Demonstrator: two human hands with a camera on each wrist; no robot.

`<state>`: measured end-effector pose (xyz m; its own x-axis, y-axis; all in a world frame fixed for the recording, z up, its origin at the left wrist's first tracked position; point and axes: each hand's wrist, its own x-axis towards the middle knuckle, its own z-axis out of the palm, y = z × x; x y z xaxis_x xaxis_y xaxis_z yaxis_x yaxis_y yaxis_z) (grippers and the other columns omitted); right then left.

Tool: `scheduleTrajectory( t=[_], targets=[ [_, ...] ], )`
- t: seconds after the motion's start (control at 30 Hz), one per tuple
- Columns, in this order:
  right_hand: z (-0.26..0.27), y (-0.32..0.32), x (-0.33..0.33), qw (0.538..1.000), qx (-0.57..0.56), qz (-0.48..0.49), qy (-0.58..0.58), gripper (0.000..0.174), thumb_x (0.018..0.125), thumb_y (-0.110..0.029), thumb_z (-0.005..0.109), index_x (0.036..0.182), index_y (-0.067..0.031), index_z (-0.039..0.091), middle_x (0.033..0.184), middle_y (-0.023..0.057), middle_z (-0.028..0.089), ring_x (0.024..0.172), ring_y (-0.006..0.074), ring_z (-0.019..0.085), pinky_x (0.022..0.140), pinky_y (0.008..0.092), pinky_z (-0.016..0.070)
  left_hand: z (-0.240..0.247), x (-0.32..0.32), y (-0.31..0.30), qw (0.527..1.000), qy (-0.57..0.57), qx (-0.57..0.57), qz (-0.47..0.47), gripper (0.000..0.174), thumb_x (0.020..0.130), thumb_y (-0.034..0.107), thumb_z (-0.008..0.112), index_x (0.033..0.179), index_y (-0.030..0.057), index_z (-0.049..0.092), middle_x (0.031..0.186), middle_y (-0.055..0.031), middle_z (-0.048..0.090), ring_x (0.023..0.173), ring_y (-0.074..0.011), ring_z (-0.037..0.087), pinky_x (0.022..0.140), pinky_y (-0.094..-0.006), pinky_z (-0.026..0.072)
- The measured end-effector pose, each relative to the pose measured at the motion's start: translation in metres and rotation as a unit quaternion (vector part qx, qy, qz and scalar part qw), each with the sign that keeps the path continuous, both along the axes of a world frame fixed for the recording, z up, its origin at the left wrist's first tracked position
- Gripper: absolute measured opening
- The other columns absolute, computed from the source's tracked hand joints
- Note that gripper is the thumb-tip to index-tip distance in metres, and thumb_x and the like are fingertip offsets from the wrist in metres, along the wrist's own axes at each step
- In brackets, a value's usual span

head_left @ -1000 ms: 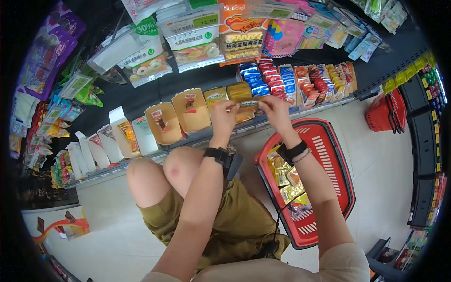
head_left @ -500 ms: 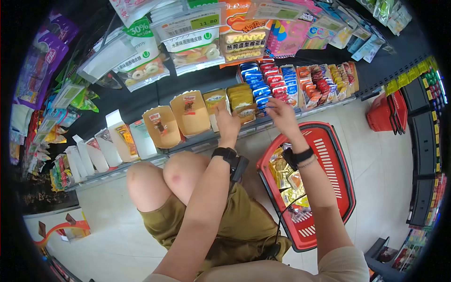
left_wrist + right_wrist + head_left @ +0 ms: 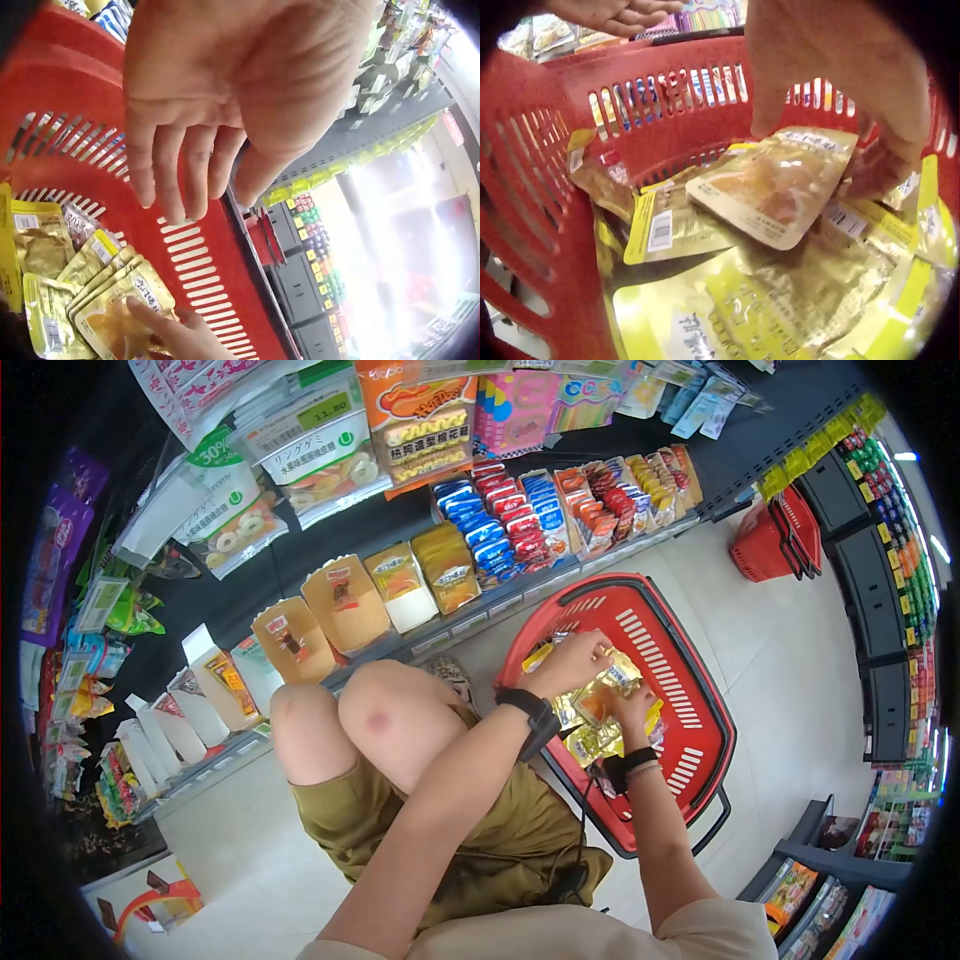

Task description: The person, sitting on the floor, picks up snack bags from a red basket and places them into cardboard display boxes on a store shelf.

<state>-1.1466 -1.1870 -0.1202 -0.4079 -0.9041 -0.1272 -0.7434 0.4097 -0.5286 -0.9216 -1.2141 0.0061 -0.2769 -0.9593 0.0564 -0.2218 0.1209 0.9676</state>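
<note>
My right hand (image 3: 632, 705) reaches down inside the red shopping basket (image 3: 590, 592). In the right wrist view it grips a gold snack packet (image 3: 776, 187) with an orange food picture, thumb along one edge and fingers behind it. The left wrist view shows this packet at the front of a small fanned stack. Under and around it lie more gold and yellow packets (image 3: 682, 225). My left hand (image 3: 225, 97) hovers over the basket beside the right one, its fingers loosely extended and nothing in them.
Along the low shelf stand a box of gold packets (image 3: 447, 567), rows of blue and red sachets (image 3: 490, 525) and open cardboard boxes (image 3: 345, 600). Bagged sweets (image 3: 325, 455) hang above. Another red basket (image 3: 775, 540) sits on the floor to the right.
Both hands have left the gold packets at the shelf and moved down to the basket. The right hand now holds packets inside it. The head view has turned rightward.
</note>
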Motion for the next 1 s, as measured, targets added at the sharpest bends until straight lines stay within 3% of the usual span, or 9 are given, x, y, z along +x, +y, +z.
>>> scheduleTrajectory(
  t=[0.1, 0.2, 0.27, 0.33, 0.37, 0.5, 0.6, 0.87, 1.0],
  targets=[
    [0.03, 0.002, 0.033, 0.998, 0.061, -0.006, 0.017, 0.111, 0.056, -0.035, 0.08, 0.138, -0.0035, 0.011, 0.129, 0.0334, 0.026, 0.118, 0.0438, 0.036, 0.098, 0.0437, 0.0347, -0.004, -0.005, -0.002, 0.996, -0.035, 0.074, -0.021, 0.033, 0.079, 0.019, 0.063, 0.105, -0.0001, 0.057, 0.09, -0.0166, 0.064, 0.083, -0.0255, 0.062, 0.073, -0.0343, 0.0482],
    [0.017, 0.003, 0.029, 0.999, -0.023, -0.015, 0.026, 0.113, 0.054, -0.03, 0.081, 0.138, -0.0039, 0.01, 0.13, 0.0334, 0.023, 0.116, 0.0442, 0.038, 0.097, 0.0443, 0.0355, -0.003, -0.002, -0.005, 0.996, -0.053, 0.078, -0.007, 0.034, 0.08, 0.019, 0.063, 0.106, -0.0009, 0.057, 0.092, -0.015, 0.064, 0.085, -0.0234, 0.062, 0.074, -0.0337, 0.0479],
    [0.002, 0.007, 0.009, 0.994, -0.09, 0.014, 0.062, 0.101, 0.061, -0.019, 0.079, 0.137, -0.0036, 0.014, 0.126, 0.0272, 0.033, 0.108, 0.0374, 0.047, 0.092, 0.0398, 0.0411, -0.005, 0.001, -0.007, 0.997, -0.031, 0.074, 0.012, 0.032, 0.079, 0.019, 0.063, 0.104, -0.001, 0.057, 0.091, -0.0155, 0.064, 0.085, -0.0254, 0.062, 0.074, -0.0349, 0.0479],
    [0.005, 0.003, -0.001, 0.952, -0.144, 0.062, -0.262, 0.081, 0.073, -0.009, 0.07, 0.136, -0.0036, 0.019, 0.111, 0.0168, 0.05, 0.09, 0.024, 0.056, 0.076, 0.0284, 0.0469, -0.009, 0.003, -0.009, 0.997, -0.007, 0.072, 0.03, 0.031, 0.079, 0.019, 0.063, 0.102, -0.0011, 0.058, 0.089, -0.016, 0.065, 0.084, -0.0274, 0.063, 0.074, -0.0361, 0.0479],
    [0.006, 0.003, -0.006, 0.941, -0.087, 0.009, -0.326, 0.063, 0.081, 0.0, 0.059, 0.134, -0.0046, 0.026, 0.092, 0.006, 0.058, 0.075, 0.0107, 0.055, 0.062, 0.019, 0.0426, -0.011, 0.004, -0.01, 0.996, 0.011, 0.081, 0.041, 0.032, 0.079, 0.019, 0.064, 0.102, -0.0019, 0.058, 0.089, -0.0154, 0.065, 0.084, -0.0265, 0.063, 0.075, -0.0353, 0.048],
    [0.118, 0.007, 0.035, 0.879, -0.122, 0.134, -0.442, 0.051, 0.085, -0.003, 0.053, 0.132, -0.0065, 0.033, 0.075, -0.002, 0.051, 0.061, 0.0032, 0.042, 0.052, 0.0171, 0.0326, -0.013, 0.01, -0.008, 0.992, 0.067, 0.1, 0.029, 0.031, 0.081, 0.02, 0.065, 0.102, -0.0018, 0.057, 0.09, -0.0092, 0.064, 0.079, -0.0161, 0.06, 0.067, -0.0286, 0.0466],
    [0.163, 0.002, 0.061, 0.861, -0.145, 0.178, -0.454, 0.051, 0.086, -0.001, 0.05, 0.134, -0.0072, 0.033, 0.081, 0.0, 0.058, 0.067, 0.0032, 0.046, 0.058, 0.0176, 0.0363, 0.014, 0.026, -0.008, 0.966, 0.16, 0.193, -0.065, 0.025, 0.081, 0.017, 0.065, 0.097, -0.001, 0.06, 0.085, -0.0051, 0.063, 0.074, -0.0099, 0.057, 0.062, -0.0239, 0.0444],
    [0.207, -0.025, 0.101, 0.831, -0.158, 0.246, -0.473, 0.048, 0.087, 0.0, 0.05, 0.133, -0.0042, 0.034, 0.091, 0.0031, 0.063, 0.079, 0.0038, 0.053, 0.065, 0.0174, 0.0393, 0.044, 0.066, -0.003, 0.93, 0.314, 0.192, 0.022, 0.017, 0.082, 0.013, 0.065, 0.092, -0.0008, 0.064, 0.083, -0.0037, 0.064, 0.075, -0.008, 0.059, 0.066, -0.0209, 0.0467],
    [0.217, -0.057, 0.133, 0.829, -0.144, 0.322, -0.435, 0.025, 0.087, -0.006, 0.055, 0.111, -0.0007, 0.054, 0.089, 0.0041, 0.063, 0.077, 0.0055, 0.056, 0.059, 0.0186, 0.0427, 0.055, 0.099, 0.0, 0.961, 0.23, 0.025, 0.149, 0.016, 0.081, 0.011, 0.065, 0.092, -0.0015, 0.065, 0.086, -0.0038, 0.064, 0.076, -0.0084, 0.059, 0.066, -0.021, 0.0468]
  ],
)
